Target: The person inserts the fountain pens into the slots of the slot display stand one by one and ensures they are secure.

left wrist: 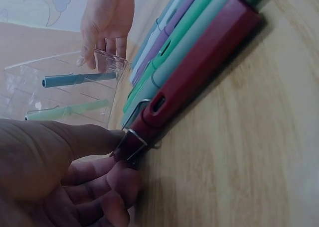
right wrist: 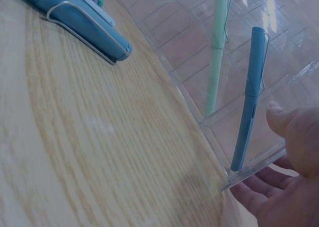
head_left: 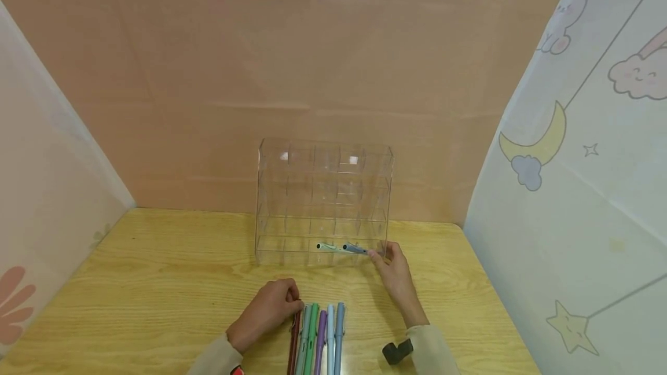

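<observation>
My left hand pinches the clip end of a dark red pen between thumb and fingers. The pen lies on the table, leftmost in a row. Beside it run a grey-green pen, a green pen, a purple pen, a light blue pen and a blue pen. My right hand grips the lower right corner of a clear pen rack, thumb in front. A pale green pen and a blue-grey pen lean in its bottom tier.
The wooden table extends on both sides of the rack. An orange-brown backdrop hangs behind, with a patterned white sheet at right and a pale one at left. A small black object sits at my right sleeve.
</observation>
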Demonstrator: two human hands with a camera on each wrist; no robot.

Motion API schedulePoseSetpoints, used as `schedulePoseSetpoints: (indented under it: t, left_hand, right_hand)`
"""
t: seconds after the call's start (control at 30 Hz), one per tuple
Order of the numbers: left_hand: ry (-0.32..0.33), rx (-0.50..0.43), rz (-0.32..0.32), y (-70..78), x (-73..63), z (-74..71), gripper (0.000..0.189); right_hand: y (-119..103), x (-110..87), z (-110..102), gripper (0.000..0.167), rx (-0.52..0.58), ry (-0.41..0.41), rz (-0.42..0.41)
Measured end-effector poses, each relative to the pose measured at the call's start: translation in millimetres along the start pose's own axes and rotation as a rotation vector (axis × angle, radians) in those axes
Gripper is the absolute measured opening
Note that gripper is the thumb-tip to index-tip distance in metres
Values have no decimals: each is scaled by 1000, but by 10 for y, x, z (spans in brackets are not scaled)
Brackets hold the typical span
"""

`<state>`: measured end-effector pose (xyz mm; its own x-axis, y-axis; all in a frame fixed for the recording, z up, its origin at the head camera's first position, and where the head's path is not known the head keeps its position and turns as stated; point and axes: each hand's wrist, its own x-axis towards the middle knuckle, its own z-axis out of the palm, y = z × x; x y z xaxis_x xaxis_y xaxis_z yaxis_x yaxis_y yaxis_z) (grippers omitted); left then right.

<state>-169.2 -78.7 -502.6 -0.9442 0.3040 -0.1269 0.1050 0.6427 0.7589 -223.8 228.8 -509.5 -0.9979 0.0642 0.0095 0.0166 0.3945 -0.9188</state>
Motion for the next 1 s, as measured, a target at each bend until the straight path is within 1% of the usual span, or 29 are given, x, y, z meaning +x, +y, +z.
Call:
schedulePoseSetpoints:
  t: [0.27,0.4,0.5,0.73,0.9,1.0]
  left_hand:
    - [9,131,-14,48,-2,1,21]
    - [28,168,-33,80,-35,-20,26]
    - [47,187,-32,86,-61,-29,28]
    - [63,194,22,40,-68,-48,18]
    - [60,194,24,23,-74,-60,15]
    - [56,189,13,22,-84,-75,14]
  right_hand:
    - [5,5,4,61,7,5,-7]
    - [0,6,-2,62,16,2,-3]
    - [-3,2,-7,62,13,0,-3]
    - [-5,-4,-19,60,3,5,-3]
    - [7,0,-13,62,0,3,-5]
    - [10,-3,-8,63,0,-2,-7]
